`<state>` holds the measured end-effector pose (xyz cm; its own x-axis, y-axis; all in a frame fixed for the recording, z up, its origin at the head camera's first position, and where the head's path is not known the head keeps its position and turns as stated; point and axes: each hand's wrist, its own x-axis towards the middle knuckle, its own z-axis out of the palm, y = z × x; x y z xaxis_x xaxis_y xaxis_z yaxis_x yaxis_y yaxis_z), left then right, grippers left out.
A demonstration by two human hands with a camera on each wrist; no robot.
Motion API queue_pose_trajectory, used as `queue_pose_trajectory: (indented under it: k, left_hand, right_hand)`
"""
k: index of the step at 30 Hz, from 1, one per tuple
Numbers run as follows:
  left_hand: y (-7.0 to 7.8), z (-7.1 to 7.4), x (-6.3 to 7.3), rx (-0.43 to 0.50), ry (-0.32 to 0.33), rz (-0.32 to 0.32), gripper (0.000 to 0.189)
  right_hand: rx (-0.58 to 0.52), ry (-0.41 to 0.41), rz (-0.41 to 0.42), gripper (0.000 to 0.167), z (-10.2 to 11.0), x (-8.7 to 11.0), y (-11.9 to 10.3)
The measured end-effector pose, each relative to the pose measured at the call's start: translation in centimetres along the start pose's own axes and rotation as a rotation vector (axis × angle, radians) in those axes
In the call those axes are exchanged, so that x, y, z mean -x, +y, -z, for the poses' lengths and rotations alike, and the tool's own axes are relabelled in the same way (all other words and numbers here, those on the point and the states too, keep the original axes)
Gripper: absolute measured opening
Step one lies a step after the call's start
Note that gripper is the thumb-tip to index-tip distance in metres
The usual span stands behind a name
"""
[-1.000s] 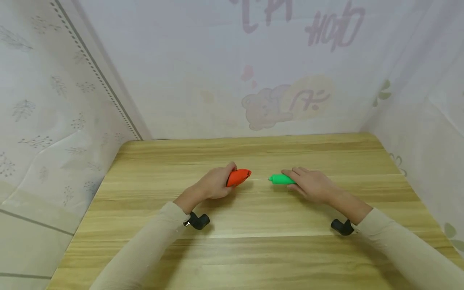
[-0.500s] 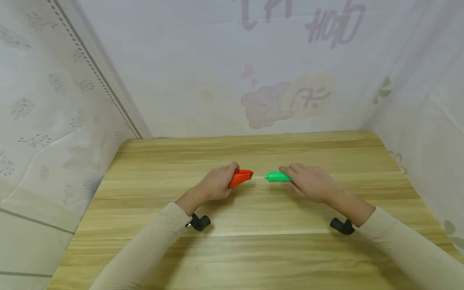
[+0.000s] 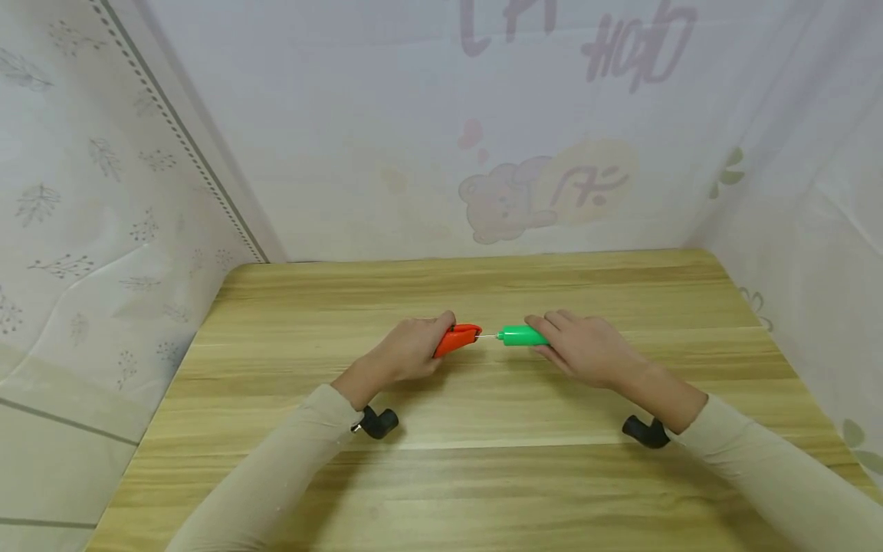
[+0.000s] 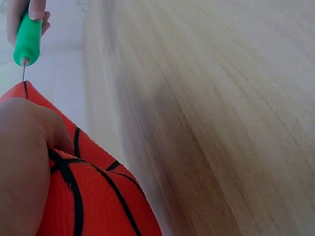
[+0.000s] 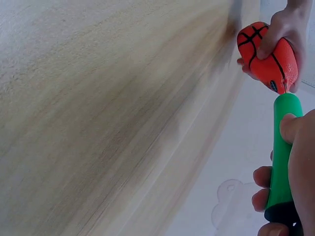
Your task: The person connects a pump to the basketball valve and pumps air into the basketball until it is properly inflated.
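Note:
In the head view my left hand (image 3: 410, 349) grips a soft, squeezed orange-red ball (image 3: 457, 340) with black basketball lines. Its pinched end points right, above the table. From the other side my right hand (image 3: 589, 351) holds a green ball pump (image 3: 522, 336), laid level in the fingers. A thin metal needle (image 3: 487, 336) on the pump reaches the ball's end; how deep it sits is hidden. The left wrist view shows the needle (image 4: 23, 73) meeting the tip of the ball (image 4: 93, 196). In the right wrist view the pump (image 5: 282, 162) has a black rear end.
Both hands work over a wood-grain table (image 3: 441, 491). A pale printed curtain (image 3: 345, 153) hangs behind its back edge and along both sides. Black wrist cameras (image 3: 378, 422) stick out below the sleeves.
My right hand has moved left with the pump, bringing the needle up to the ball. The ball's end, squeezed by my left hand, looks more folded; the left hand has barely shifted.

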<state>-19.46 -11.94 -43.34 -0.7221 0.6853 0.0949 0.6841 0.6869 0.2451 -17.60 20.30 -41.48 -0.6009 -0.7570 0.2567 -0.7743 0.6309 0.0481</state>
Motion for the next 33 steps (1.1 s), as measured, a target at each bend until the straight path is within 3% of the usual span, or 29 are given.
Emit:
queue_pose_trajectory:
  k: [7, 14, 18, 26, 33]
  left_hand:
    - [0.6, 0.1, -0.2, 0.029, -0.073, 0.055, 0.044]
    - [0.8, 0.1, -0.1, -0.007, -0.081, 0.074, 0.049]
    - [0.7, 0.2, 0.0, -0.028, -0.07, 0.054, 0.058]
    - [0.6, 0.5, 0.3, -0.082, -0.003, -0.039, 0.028]
    - [0.7, 0.7, 0.0, -0.139, -0.012, -0.068, 0.014]
  right_hand:
    - [0.007, -0.047, -0.025, 0.045, -0.1, -0.1, -0.3]
    - [0.033, -0.07, -0.03, 0.059, 0.0, -0.3, -0.8]
    - [0.045, -0.069, -0.022, 0.05, 0.2, -0.5, -1.0]
    - [0.042, -0.059, 0.007, 0.043, 0.1, -0.9, -1.3]
    - [0.061, -0.05, 0.013, 0.042, 0.0, -1.2, -1.5]
